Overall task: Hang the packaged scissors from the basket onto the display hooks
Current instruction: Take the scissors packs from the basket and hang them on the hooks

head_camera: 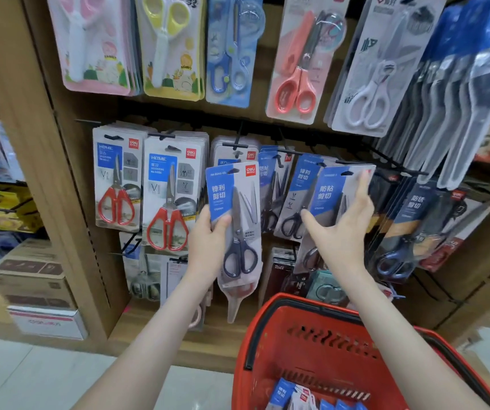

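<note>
Left hand (208, 241): thumb in front, fingers hidden behind, pinching the left edge of the packaged scissors (235, 220), held upright at centre. Right hand (340, 232): fingers spread straight, touching a hanging pack (326, 190) at its 3 o'clock. Display hooks (236, 145) at 12 o'clock are crowded. Red basket (311, 350) at 5 o'clock; its packs (285, 395) are cut off by the frame edge.
</note>
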Action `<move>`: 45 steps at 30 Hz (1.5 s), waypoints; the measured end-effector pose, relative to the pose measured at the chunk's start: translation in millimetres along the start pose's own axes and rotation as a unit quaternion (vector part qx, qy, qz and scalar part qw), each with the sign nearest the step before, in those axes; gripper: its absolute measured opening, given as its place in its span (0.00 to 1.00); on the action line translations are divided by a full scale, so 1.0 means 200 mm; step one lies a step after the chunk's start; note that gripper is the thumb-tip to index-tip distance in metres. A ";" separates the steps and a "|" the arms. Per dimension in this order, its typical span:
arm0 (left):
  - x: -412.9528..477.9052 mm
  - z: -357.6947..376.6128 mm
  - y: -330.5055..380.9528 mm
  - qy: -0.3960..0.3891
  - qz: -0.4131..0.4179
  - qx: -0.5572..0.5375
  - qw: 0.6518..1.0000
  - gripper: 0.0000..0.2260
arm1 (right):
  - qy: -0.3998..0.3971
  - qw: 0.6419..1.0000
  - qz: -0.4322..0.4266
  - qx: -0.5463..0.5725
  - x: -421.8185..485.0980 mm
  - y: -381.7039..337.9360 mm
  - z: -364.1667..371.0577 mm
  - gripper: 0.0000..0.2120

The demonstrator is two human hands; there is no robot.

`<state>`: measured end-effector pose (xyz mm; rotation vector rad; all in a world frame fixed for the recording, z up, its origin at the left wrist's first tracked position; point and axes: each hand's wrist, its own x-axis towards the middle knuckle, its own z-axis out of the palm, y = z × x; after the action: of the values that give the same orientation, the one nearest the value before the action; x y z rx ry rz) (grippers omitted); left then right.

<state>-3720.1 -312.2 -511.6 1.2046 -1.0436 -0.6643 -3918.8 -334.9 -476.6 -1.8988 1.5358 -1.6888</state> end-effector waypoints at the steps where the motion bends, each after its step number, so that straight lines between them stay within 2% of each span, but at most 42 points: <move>1: 0.00 -0.01 0.01 0.003 0.001 -0.004 1.000 0.08 | -0.018 1.000 -0.010 -0.012 -0.01 -0.01 0.01 0.52; 6: 0.01 -0.08 0.03 0.018 0.003 -0.008 1.000 0.09 | -0.137 0.989 -0.005 -0.046 -0.03 -0.05 0.11 0.47; 10: 0.04 -0.13 0.02 0.025 0.002 0.009 1.000 0.07 | -0.187 0.978 -0.014 -0.091 0.04 -0.05 0.21 0.44; 17: 0.07 -0.15 -0.04 0.006 0.007 0.010 1.000 0.08 | -0.149 0.981 -0.027 -0.118 0.09 -0.06 0.31 0.45; 24: 0.09 -0.13 -0.09 0.009 0.018 0.012 1.000 0.09 | -0.125 0.969 -0.056 -0.207 0.06 -0.03 0.37 0.48; 32: 0.11 -0.15 -0.09 0.017 0.012 -0.007 1.000 0.11 | -0.113 0.983 -0.015 -0.147 0.14 0.06 0.53 0.46; 37: 0.11 -0.20 -0.11 0.009 0.019 -0.021 1.000 0.12 | -0.115 0.984 0.052 -0.126 0.28 0.10 0.67 0.47; 41: 0.12 -0.22 -0.14 -0.020 0.028 0.005 0.999 0.12 | -0.105 0.992 0.039 -0.065 0.35 0.16 0.71 0.48; 45: 0.14 -0.20 -0.16 -0.040 0.031 0.023 0.998 0.11 | -0.104 0.993 0.008 -0.057 0.39 0.22 0.71 0.49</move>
<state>-3669.7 -327.8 -534.9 1.1888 -1.1628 -0.6478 -3841.8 -480.4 -506.6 -2.0370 1.5907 -1.3726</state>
